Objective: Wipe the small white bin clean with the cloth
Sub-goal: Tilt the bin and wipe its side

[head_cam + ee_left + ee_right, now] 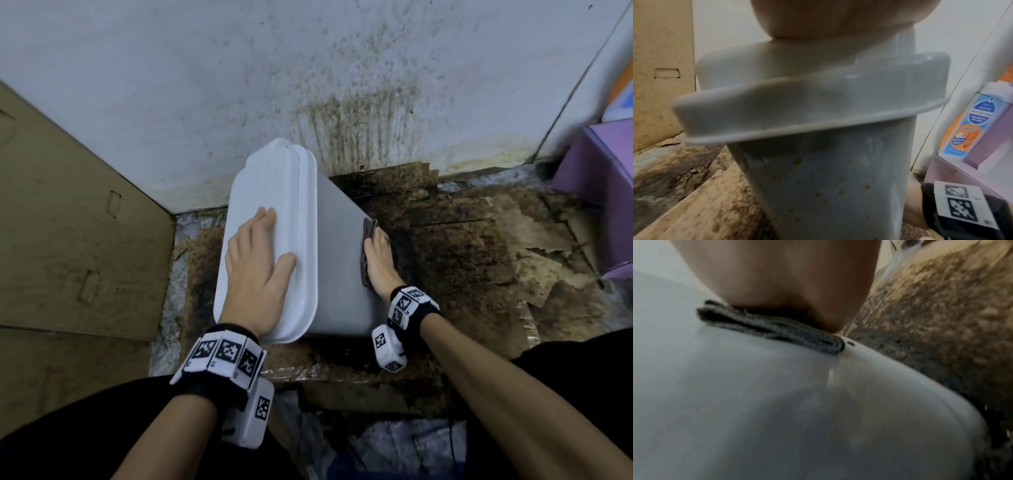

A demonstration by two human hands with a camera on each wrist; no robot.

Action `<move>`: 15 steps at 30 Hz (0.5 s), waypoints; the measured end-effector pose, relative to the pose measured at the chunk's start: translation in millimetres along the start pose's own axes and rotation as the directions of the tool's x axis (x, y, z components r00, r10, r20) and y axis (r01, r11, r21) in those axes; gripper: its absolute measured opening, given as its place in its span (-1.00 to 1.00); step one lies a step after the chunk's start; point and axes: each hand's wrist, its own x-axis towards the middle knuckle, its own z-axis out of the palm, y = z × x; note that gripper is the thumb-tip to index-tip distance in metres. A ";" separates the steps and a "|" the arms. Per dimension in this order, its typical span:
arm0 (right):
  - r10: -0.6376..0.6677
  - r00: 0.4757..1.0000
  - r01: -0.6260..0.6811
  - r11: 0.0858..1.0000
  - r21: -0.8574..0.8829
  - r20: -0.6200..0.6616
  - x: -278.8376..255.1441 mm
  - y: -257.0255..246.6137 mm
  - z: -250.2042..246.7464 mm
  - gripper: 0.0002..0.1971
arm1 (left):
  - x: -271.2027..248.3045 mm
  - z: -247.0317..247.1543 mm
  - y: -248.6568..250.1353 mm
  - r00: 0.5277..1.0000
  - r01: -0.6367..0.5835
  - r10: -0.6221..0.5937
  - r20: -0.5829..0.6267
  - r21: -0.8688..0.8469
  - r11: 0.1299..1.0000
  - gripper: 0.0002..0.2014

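Note:
The small white bin [337,260] stands tilted on stained cardboard, lid [267,212] on top. My left hand [257,260] lies flat on the lid with straight fingers. My right hand [378,260] presses a folded grey cloth [368,233] flat against the bin's right side wall. In the left wrist view the bin's front wall [828,186] carries small brown specks below the lid rim [797,100]. The right wrist view shows the cloth [772,331] under my palm [781,275] on the white wall [756,402], with a wet streak below it.
A dirty white wall [308,68] rises behind the bin. A brown cardboard box [68,222] stands at the left. Purple boxes [599,171] sit at the right, with an orange and blue bottle [962,123] beside them. Mouldy cardboard [462,240] covers the floor.

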 end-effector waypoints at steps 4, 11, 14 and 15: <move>-0.073 0.993 0.076 0.997 0.033 -0.094 -31.8 -12.2 21.4 -0.42 | -0.5 1.3 4.3 1.000 -0.003 0.003 -0.010 0.016 1.000 -0.32; -0.303 0.952 0.304 0.952 0.026 -0.053 -100.5 -60.5 49.6 -0.45 | -0.6 1.7 3.7 1.000 0.001 -0.001 -0.024 0.028 1.000 -0.36; -0.382 0.918 0.387 0.922 0.030 -0.102 -122.5 -61.2 62.0 -0.46 | -1.0 3.3 3.4 1.000 -0.004 0.005 -0.022 0.033 0.999 -0.37; -0.400 0.907 0.408 0.912 0.038 -0.134 -125.8 -57.9 64.5 -0.46 | -1.0 4.0 3.3 1.000 -0.008 0.008 -0.021 0.033 0.999 -0.36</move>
